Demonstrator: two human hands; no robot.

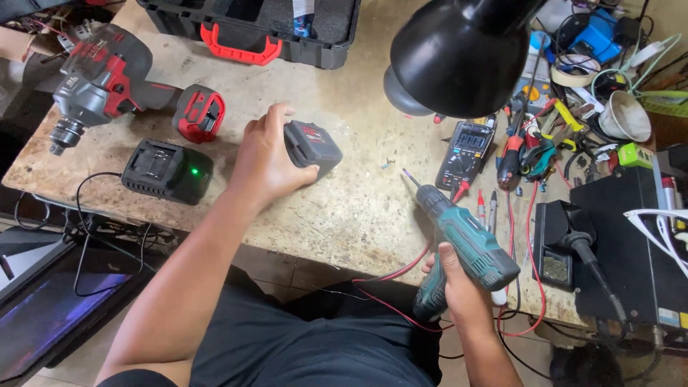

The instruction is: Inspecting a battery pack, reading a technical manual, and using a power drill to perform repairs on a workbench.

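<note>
This is a small repair workshop for power tools and electronics. A worn, stained workbench [344,208] carries a cordless impact wrench [107,82], a battery charger [166,170] with a green light, a multimeter [466,153] with red leads and a soldering iron stand [562,244]. Screwdrivers and pliers [534,143] lie heaped under a black desk lamp [459,54], with an open tool case [251,29] at the back

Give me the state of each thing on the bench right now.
Battery pack: on the bench, gripped by left hand.
Teal drill: held by right hand, bit pointing up-left.
Charger: empty, green light on.
Impact wrench: lying down, no battery.
Tool case: open.
</note>
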